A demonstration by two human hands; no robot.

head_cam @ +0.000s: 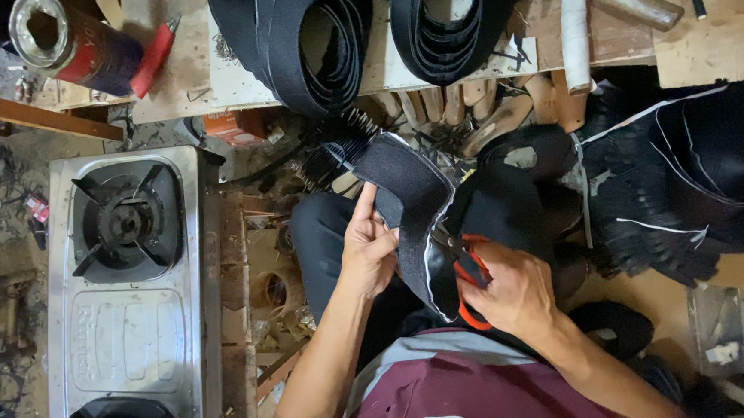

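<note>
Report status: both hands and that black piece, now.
Left hand gripping the black material piece, fingers on its edge. Right hand closed on orange-handled scissors, cutting at the piece. Nothing in the way.

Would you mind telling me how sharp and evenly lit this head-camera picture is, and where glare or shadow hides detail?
Head view: the left hand, right hand and orange-handled scissors are fairly sharp; the dark fabric piece and the black pile lose detail in shadow; soft glare lies on the steel gas stove; the bench edge bows slightly, showing wide-angle distortion; the lower left corner is dim.
</note>
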